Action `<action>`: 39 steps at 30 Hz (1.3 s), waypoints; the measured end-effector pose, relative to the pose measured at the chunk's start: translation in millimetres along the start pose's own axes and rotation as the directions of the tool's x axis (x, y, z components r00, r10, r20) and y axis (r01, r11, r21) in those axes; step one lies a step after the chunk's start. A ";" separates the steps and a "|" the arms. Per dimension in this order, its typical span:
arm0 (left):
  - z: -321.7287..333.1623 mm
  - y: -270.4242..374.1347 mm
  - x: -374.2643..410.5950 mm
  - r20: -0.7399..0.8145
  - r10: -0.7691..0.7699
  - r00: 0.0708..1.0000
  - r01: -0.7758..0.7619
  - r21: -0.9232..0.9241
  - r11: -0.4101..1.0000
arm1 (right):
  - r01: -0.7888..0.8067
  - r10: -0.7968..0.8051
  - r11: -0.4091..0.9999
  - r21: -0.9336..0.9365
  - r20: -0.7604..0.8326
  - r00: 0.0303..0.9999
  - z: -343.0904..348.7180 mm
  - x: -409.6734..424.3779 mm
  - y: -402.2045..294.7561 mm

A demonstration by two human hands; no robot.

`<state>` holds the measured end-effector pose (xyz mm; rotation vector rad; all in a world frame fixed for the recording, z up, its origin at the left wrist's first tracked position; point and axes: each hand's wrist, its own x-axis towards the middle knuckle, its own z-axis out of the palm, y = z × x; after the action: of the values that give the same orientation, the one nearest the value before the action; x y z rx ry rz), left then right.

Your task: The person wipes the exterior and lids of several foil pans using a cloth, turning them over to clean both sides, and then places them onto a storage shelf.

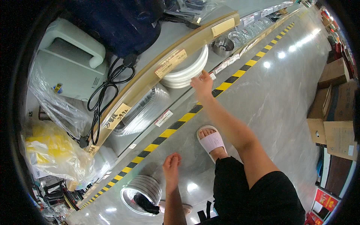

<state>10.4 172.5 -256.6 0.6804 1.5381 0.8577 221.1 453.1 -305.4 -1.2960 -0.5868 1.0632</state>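
Note:
My right hand [203, 84], slightly blurred, is at the outer rim of a stack of round white dishes [184, 77] on the lower shelf. Whether its fingers grip the rim cannot be told. My left hand [172, 164] hangs over the floor with its fingers curled in and nothing seen in them. Below and left of it, a stack of round metal basins [143, 191] stands on the floor, with a black item [146, 204] inside the top one. Clear plastic trays [146, 108] are stacked left of the white dishes, and a steel bowl [223, 45] sits to their right.
The upper shelf edge [140, 84] bears price tags and overhangs the lower shelf. On top are a grey-green appliance [73, 73], a coiled black power cord [108, 87] and bagged yellow goods [50, 146]. Black-and-yellow floor tape [177, 123] runs alongside. Cardboard boxes [339, 123] stand right.

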 end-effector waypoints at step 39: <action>-8.7 -20.4 1.6 -0.040 -0.039 0.998 0.039 -0.013 0.999 | -0.219 0.238 0.952 0.214 -0.066 0.969 14.4 -47.9 -55.8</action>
<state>2.5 161.2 -274.1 0.6256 1.5758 0.8555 204.4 422.0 -239.2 -1.2422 -0.2527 1.2137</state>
